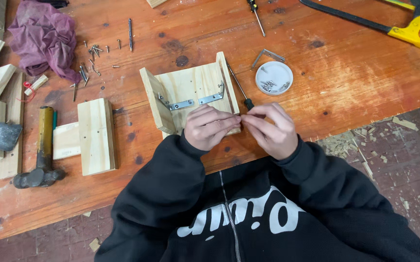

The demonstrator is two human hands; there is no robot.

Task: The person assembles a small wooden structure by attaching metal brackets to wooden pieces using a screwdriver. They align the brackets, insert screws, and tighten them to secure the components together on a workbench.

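Both hands meet at the near edge of a small wooden assembly (190, 92) that lies in the middle of the orange-brown surface (345, 92). The left hand (209, 127) curls its grip with fingertips pressed together toward the right hand (270, 128), whose thumb and forefinger pinch inward at the same spot; whatever tiny piece sits between them is too small to make out.

The assembly is one flat board with two upright side boards, and two metal corner brackets (193, 102) are fixed across its face. One screwdriver with a black handle (239, 87) lies just beside its right wall, the handle touching the right hand's fingers. Near it sits one round white dish (274, 77) holding a small heap of screws, with one loose bent bracket (267, 55) just above it.

To the left lie one hammer (42, 153), one T-shaped pair of joined boards (91, 137), one purple rag (45, 39) and a scatter of loose screws (91, 60) too many to count surely. One yellow-handled saw (404, 29) lies at the far right, and a second screwdriver (257, 14) lies at the top.
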